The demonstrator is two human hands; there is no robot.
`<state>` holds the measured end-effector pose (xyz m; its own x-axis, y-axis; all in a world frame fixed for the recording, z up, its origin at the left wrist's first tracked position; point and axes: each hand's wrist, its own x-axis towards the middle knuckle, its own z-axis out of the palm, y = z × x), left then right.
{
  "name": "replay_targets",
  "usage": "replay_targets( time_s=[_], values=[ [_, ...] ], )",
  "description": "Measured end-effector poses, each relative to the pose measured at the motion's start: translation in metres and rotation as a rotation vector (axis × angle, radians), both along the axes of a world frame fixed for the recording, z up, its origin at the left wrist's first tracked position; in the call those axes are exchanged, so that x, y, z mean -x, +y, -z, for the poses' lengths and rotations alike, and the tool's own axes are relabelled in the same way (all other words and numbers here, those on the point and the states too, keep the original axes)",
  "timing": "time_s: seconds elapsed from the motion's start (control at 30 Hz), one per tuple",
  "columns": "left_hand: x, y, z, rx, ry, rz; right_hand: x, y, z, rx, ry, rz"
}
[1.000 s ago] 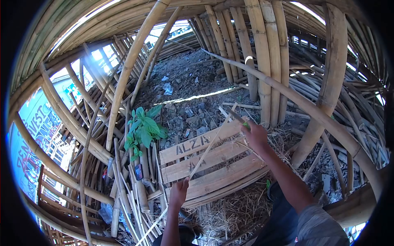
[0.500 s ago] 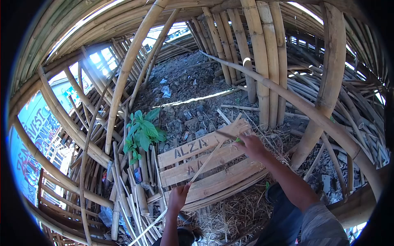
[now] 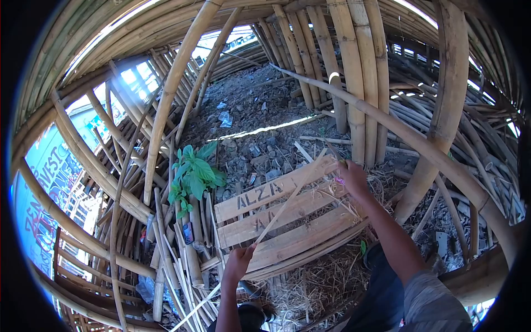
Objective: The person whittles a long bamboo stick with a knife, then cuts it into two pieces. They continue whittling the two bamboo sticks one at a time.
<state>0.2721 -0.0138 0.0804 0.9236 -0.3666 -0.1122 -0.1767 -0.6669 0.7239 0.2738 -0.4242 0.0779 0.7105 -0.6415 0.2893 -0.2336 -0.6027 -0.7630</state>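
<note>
A thin bamboo strip [image 3: 281,214] slants across a slatted wooden crate [image 3: 298,234] lettered "ALZA". My left hand [image 3: 238,262] is closed around its lower part, near the crate's left end, and the strip's pale tail runs on below the hand. At the crate's far right corner, my right hand [image 3: 352,176] grips a knife [image 3: 333,150], its dark blade pointing up and away, apart from the strip. A small pink spot shows at the right hand's fingers. Shavings lie over the crate's right end and the ground below it.
Split bamboo strips [image 3: 180,276] and poles lie to my left, near a leafy green plant [image 3: 193,172]. A long bamboo pole [image 3: 381,116] crosses diagonally at the right, past upright posts [image 3: 362,83]. Rubble covers the ground behind the crate.
My right hand has moved right and slightly up toward me-away side of the crate, and the knife blade has swung from pointing left to pointing upward. My left hand stays on the strip.
</note>
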Motion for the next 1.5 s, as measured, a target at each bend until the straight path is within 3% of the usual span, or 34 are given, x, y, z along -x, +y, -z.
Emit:
replay_targets(
  time_s=[0.07,0.13,0.17,0.23,0.27,0.33,0.37,0.4,0.5,0.53,0.6,0.67,0.73,0.8,0.87,1.0,1.07,1.1,1.17,1.2,1.27,1.37,1.47,1.5],
  values=[
    [-0.004,0.003,0.003,0.061,0.009,-0.006,-0.005,-0.019,0.022,0.118,-0.017,0.021],
    [-0.004,0.005,0.001,0.111,0.053,-0.046,-0.006,-0.022,0.025,-0.115,-0.155,0.063],
    [-0.005,0.005,0.003,0.113,0.055,-0.047,-0.006,-0.023,0.028,-0.112,-0.152,0.061],
    [-0.009,0.002,0.009,0.278,0.098,-0.093,0.005,-0.003,0.002,-0.646,-0.329,-0.127],
    [-0.009,0.002,0.010,0.280,0.104,-0.097,0.008,0.006,-0.004,-0.646,-0.321,-0.128],
    [-0.010,0.000,0.010,0.269,0.075,-0.070,0.010,0.019,-0.009,-0.460,-0.387,-0.272],
    [-0.010,0.000,0.010,0.244,0.091,-0.056,0.008,0.022,-0.007,-0.250,-0.396,-0.275],
    [-0.010,-0.001,0.009,0.244,0.093,-0.057,0.012,0.028,-0.015,-0.251,-0.394,-0.275],
    [-0.008,-0.005,0.005,0.055,0.002,-0.029,0.023,0.051,-0.039,0.359,-0.257,-0.237],
    [-0.005,-0.008,0.001,-0.026,-0.112,-0.017,0.024,0.054,-0.041,0.355,-0.252,-0.237],
    [0.002,-0.012,-0.008,-0.112,-0.212,-0.006,0.027,0.063,-0.048,0.736,-0.378,-0.293],
    [0.006,-0.016,-0.018,-0.268,-0.320,0.024,0.027,0.066,-0.044,0.735,-0.353,-0.370],
    [0.003,-0.018,-0.022,-0.320,-0.351,0.051,0.026,0.072,-0.038,0.582,-0.200,-0.670],
    [-0.001,-0.019,-0.025,-0.390,-0.452,0.132,0.024,0.079,-0.027,0.516,-0.071,-0.712],
    [-0.005,-0.021,-0.033,-0.427,-0.432,0.129,0.018,0.082,-0.005,0.248,0.107,-0.916],
    [-0.018,-0.031,-0.047,-0.462,-0.438,0.115,0.019,0.094,-0.004,0.235,0.161,-0.813],
    [-0.030,-0.036,-0.042,-0.151,-0.902,-0.014,0.015,0.093,-0.001,0.121,0.127,-0.644],
    [-0.026,-0.042,-0.051,-0.125,-1.027,-0.104,0.011,0.091,0.007,0.141,0.113,-0.660],
    [-0.025,-0.048,-0.056,0.042,-1.137,-0.319,0.006,0.089,0.030,-0.264,-0.062,-0.698],
    [-0.035,-0.048,-0.047,0.293,-1.095,-0.421,0.006,0.094,0.037,-0.247,-0.069,-0.713],
    [-0.052,-0.047,-0.034,0.676,-0.772,-0.463,0.010,0.101,0.049,-0.477,-0.195,-0.682],
    [-0.064,-0.046,-0.021,1.012,-0.137,-0.204,0.029,0.129,0.048,-0.673,-0.083,-0.706],
    [-0.047,-0.071,-0.036,1.432,-0.010,-0.120,0.047,0.148,0.070,-0.752,0.205,-0.925],
    [-0.052,-0.066,-0.028,1.397,0.001,-0.109,0.052,0.156,0.081,-0.743,0.200,-0.953]
  ],
)
